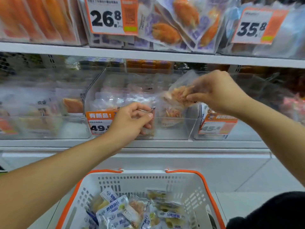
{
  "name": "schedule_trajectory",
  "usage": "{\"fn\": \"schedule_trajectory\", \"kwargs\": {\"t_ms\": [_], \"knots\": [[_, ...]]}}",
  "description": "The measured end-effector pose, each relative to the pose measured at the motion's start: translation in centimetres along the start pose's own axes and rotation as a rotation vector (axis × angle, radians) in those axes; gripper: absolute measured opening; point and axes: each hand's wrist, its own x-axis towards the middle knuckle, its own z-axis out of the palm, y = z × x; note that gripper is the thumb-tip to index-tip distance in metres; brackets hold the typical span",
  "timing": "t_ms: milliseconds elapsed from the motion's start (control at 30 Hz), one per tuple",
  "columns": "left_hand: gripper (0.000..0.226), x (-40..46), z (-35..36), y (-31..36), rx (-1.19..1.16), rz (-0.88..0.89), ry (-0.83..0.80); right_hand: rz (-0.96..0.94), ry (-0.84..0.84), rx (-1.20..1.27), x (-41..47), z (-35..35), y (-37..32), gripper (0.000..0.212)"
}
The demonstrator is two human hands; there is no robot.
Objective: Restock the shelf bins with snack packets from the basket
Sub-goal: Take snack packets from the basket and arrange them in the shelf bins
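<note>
My right hand [219, 95] pinches a clear snack packet [179, 93] of orange shreds above the middle clear bin [173, 129]; my left hand [132, 119], at its 8 o'clock, has fingers curled on the bin's front lip, gripping a packet edge there, I think. The bin sits on a white shelf [148, 143] among neighbouring bins. At 6 o'clock, the white, orange-rimmed basket [189, 184] holds more packets. Both forearms reach up and inward. Orange price tags read 49. [100, 123], 45. [216, 125], 26.8 [112, 15] and 35.8 [257, 25].
</note>
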Motion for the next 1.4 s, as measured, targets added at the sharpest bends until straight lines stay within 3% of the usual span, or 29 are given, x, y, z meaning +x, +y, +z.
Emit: {"fn": "schedule_trajectory", "kwargs": {"t_ms": [67, 200, 300, 400, 633, 767, 867, 900, 967, 1033, 1067, 1133, 1200, 1267, 1400], "knots": [[0.011, 0.6, 0.3, -0.2, 0.051, 0.022, 0.058, -0.020, -0.097, -0.238, 1.0, 1.0, 0.5, 0.008], [0.010, 1.4, 1.2, -0.5, 0.095, 0.058, 0.112, 0.021, -0.213, -0.440, 2.8, 4.0, 0.5, 0.022], [0.009, 1.8, 2.0, -0.6, 0.075, 0.074, 0.131, -0.025, -0.242, -0.503, 3.2, 5.7, 0.0, 0.030], [0.012, 1.7, 2.2, -0.8, 0.086, 0.085, 0.117, -0.010, -0.262, -0.525, 3.4, 6.6, 0.0, 0.023], [0.013, 1.4, -0.1, -1.3, 0.131, 0.105, -0.027, 0.003, -0.244, -0.516, 3.6, 6.9, 0.5, 0.020], [0.011, 1.3, -1.1, -1.7, 0.208, 0.152, -0.082, -0.033, -0.129, -0.580, 2.4, 5.6, -0.5, 0.042], [0.006, 1.4, -1.5, -1.4, 0.369, 0.257, -0.217, -0.193, 0.107, -0.459, 0.0, 4.5, -3.0, 0.025], [0.011, 1.3, -1.8, -1.4, 0.520, 0.275, -0.331, -0.244, 0.106, -0.385, -1.1, 4.8, -4.0, 0.020], [0.020, 0.9, -2.8, -2.4, 0.963, 0.143, -0.720, -0.289, -0.090, -0.286, -3.3, 7.5, -5.6, 0.018], [0.021, 0.1, -3.9, -4.7, 1.358, -0.189, -1.047, -0.243, -0.455, -0.253, -5.7, 12.2, -6.1, 0.021], [0.021, -0.4, -4.4, -5.9, 1.477, -0.352, -1.128, -0.196, -0.646, -0.245, -7.0, 15.0, -6.1, 0.025], [0.021, -1.5, -5.2, -7.5, 1.530, -0.524, -1.158, -0.082, -0.949, -0.219, -9.8, 20.6, -5.9, 0.038], [0.028, -2.1, -5.8, -8.1, 1.504, -0.486, -1.120, 0.038, -1.101, -0.169, -11.8, 25.9, -5.7, 0.052], [0.035, -2.7, -6.4, -8.0, 1.461, -0.428, -1.063, 0.081, -1.135, -0.146, -12.9, 30.4, -5.7, 0.064], [0.037, -3.9, -8.4, -8.0, 1.413, -0.471, -1.057, 0.012, -1.031, -0.223, -13.9, 36.1, -4.4, 0.078]]}}
